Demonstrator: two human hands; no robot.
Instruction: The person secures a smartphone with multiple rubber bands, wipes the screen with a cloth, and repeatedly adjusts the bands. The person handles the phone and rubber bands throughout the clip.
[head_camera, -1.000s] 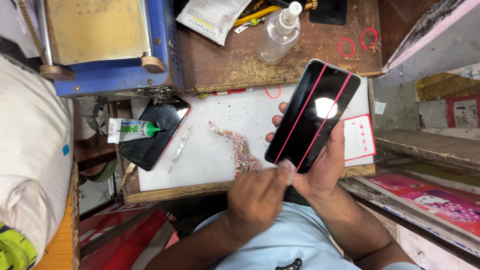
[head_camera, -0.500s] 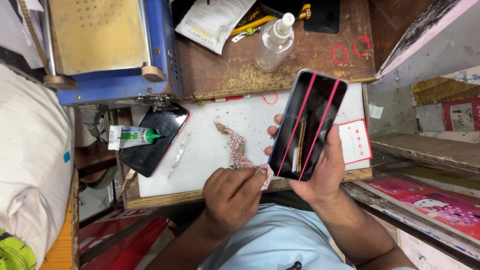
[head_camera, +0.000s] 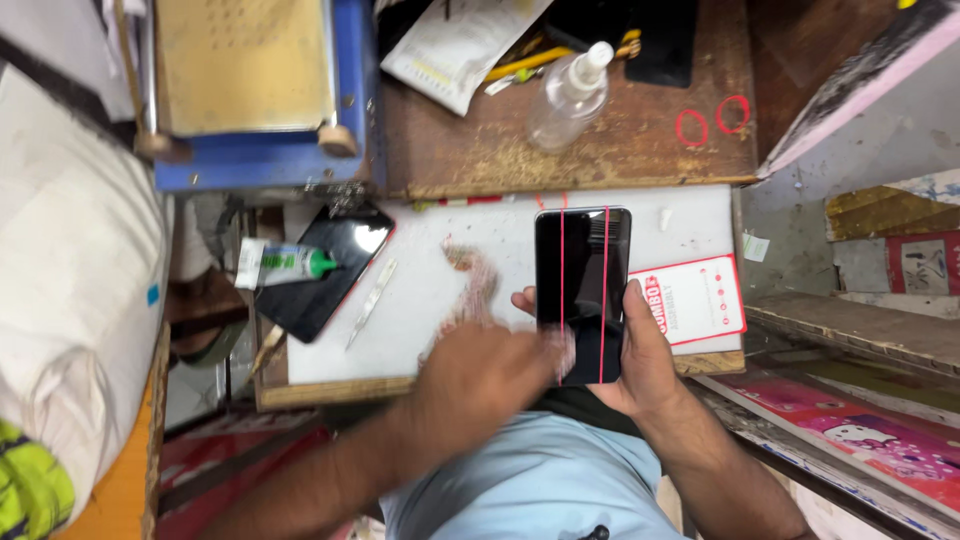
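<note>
Landmark: white work mat (head_camera: 440, 300), lying on a wooden board in front of the person.
Phone: black phone (head_camera: 582, 290) with two thin red vertical lines down its glass, held upright over the right half of the white work mat, its top near the mat's far edge, its bottom past the near edge.
Right hand: right hand (head_camera: 640, 365) under and beside the phone at the near right corner of the mat; thumb up along the phone's right edge, fingertips showing at its left edge, so clamped around the phone.
Left hand: left hand (head_camera: 480, 380) over the near edge of the mat, blurred; fingers bunched toward the phone's lower left corner, touching it there; whether anything small is pinched, cannot tell.
Residue: pinkish smear (head_camera: 470, 285) on the mat, just left of the phone.
Tweezers: slim metal tweezers (head_camera: 372, 303) lying slantwise on the left part of the mat.
Second phone: dark second phone (head_camera: 322, 270) overlapping the mat's left edge, tilted.
Glue tube: white tube with a green cap (head_camera: 285, 265) resting across the second phone, off the mat's left side.
Card: red-and-white card (head_camera: 690, 300) at the mat's right edge, just right of the phone.
Spray bottle: clear spray bottle (head_camera: 568, 98) lying on the brown wood beyond the mat's far edge.
Machine: blue-framed machine (head_camera: 250, 90) beyond the mat's far left corner.
</note>
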